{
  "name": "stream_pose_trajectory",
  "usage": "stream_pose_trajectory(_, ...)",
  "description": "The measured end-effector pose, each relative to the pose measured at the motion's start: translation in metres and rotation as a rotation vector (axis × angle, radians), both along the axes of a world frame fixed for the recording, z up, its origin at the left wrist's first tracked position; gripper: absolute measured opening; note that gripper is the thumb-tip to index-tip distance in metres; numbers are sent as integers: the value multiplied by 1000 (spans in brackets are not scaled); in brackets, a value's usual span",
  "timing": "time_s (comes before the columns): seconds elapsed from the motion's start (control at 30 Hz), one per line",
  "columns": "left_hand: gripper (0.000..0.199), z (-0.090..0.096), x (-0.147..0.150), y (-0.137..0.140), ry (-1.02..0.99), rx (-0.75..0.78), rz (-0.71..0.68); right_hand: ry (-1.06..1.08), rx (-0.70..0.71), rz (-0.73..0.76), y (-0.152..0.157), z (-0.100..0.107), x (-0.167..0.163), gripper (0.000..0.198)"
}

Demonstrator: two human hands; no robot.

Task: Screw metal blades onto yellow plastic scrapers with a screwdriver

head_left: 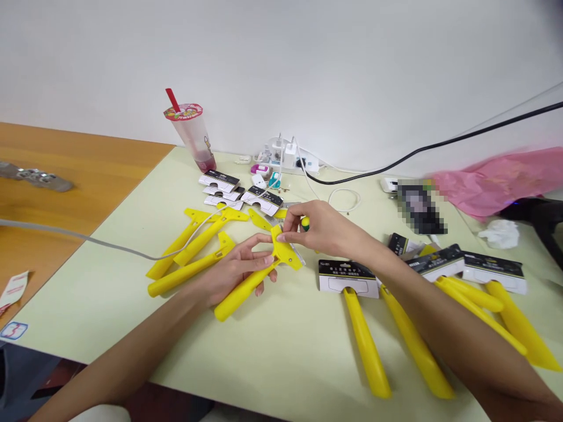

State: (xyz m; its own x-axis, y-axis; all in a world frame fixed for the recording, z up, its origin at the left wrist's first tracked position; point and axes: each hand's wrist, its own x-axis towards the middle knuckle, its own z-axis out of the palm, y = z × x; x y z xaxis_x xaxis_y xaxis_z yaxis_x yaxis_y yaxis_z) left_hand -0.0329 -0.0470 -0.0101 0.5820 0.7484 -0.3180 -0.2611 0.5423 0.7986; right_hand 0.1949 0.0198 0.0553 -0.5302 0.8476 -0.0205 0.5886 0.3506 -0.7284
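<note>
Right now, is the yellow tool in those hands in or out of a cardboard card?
Out: no card surrounds the yellow tool; its head shows bare between the left hand and right hand.

A cup with a red straw stands left of a power strip.

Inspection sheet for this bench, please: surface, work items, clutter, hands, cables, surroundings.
Surface: pale green tabletop, wooden surface adjoining at left.
Work items: yellow tool in hand; loose yellow tools left; carded yellow tools right; loose cards behind.
Clutter: drink cup with red straw, crumpled tissue.
Hands: left hand holds the yellow tool; right hand at its head, grip unclear.
Cables: pale cable crosses the loose yellow tools; black cable runs to the power strip.
Surroundings: white wall; pink plastic at right.
</note>
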Motion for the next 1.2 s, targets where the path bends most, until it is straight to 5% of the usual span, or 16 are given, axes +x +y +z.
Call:
stream_pose_trajectory(0.4, 38, 0, 0, 0, 11, 22, 4, -2, 53, -16, -6, -2, -6, 9)
stream_pose_trajectory(0.77, 46, 7, 2, 3, -53, -123, 218, 92, 129, 94, -16, 37, 19, 11)
stream_pose_trajectory(1.2, 48, 8, -2, 5, -129, -115, 333, 88, 267, 294, -7, 4, 7, 21)
